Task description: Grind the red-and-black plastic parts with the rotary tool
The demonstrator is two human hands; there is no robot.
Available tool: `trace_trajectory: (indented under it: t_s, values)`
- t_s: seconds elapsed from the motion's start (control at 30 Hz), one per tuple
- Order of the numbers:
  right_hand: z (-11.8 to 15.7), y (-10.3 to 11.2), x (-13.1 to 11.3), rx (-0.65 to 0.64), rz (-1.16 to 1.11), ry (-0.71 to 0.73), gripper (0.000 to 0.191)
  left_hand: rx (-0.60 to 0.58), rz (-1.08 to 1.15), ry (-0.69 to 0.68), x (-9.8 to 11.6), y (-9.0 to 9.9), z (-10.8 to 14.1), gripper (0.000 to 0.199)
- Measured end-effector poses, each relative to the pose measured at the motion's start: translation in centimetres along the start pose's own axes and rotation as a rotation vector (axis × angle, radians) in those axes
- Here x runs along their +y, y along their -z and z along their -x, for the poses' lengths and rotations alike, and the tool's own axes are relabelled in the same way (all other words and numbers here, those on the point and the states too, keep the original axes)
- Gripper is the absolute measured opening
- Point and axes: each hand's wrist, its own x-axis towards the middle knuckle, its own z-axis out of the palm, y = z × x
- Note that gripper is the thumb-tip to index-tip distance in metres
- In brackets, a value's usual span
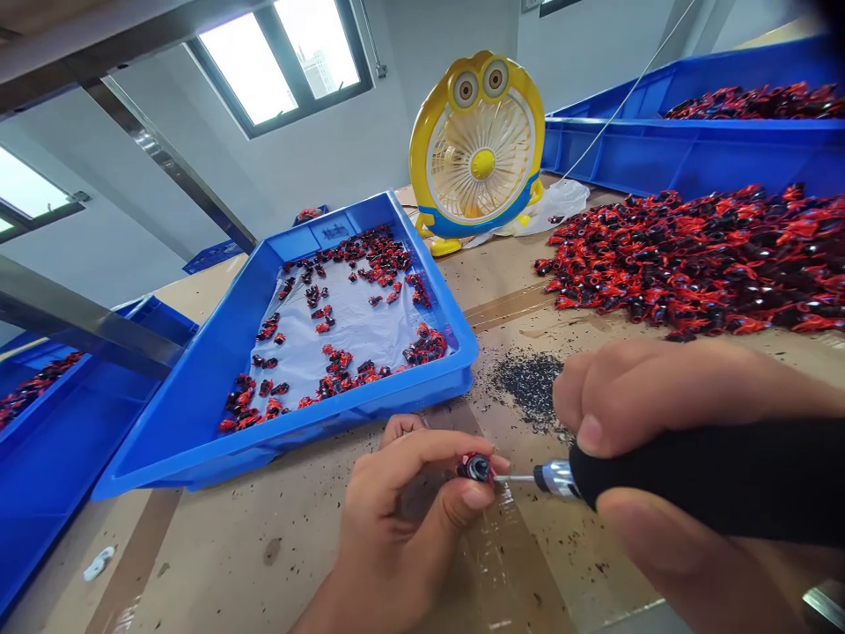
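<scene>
Workshop, likely small-parts assembly: blue bin (217, 453) and heaped red-black parts (700, 260) on cardboard-covered bench (231, 546), metal frame (178, 176) above, black shavings (532, 383) scattered, handheld tool (713, 475).

left hand (410, 519) pinching small red-black part (476, 468) near blue tray (389, 392)

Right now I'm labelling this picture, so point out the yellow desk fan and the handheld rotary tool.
Yellow desk fan (483, 164), head view, on its central hub.
Handheld rotary tool (713, 480), head view, on its black grip.

Bare left hand (409, 511), bare right hand (660, 396)
</scene>
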Motion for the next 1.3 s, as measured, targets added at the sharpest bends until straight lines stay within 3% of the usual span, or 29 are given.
trace_trajectory:
  t_s: [0.23,0.53,0.73,1.0,1.13,1.3]
  values:
    - [-1.2,-0.9,-0.5,0.015,-0.033,0.014,0.035,-0.007,-0.020,-0.016,-0.2,0.2,0.1,0.009]
    - [-1.1,-0.2,-0.4,0.025,-0.020,-0.005,0.037,0.015,-0.067,-0.012,-0.1,0.5,0.3,0.009]
    - [-1.0,-0.8,-0.1,0.014,-0.055,-0.012,0.035,-0.011,-0.066,-0.010,0.0,0.5,0.3,0.009]
    - [0.8,-2.8,0.2,0.166,-0.021,-0.057,0.041,0.009,-0.058,-0.008,-0.1,0.2,0.1,0.011]
    - [0.8,-2.4,0.7,0.120,-0.017,-0.008,0.036,-0.002,-0.082,-0.031,0.1,0.4,0.0,0.010]
    - [0.3,-2.3,1.4,0.015,-0.038,0.063,0.016,-0.006,-0.118,-0.048,0.3,0.4,-0.2,0.011]
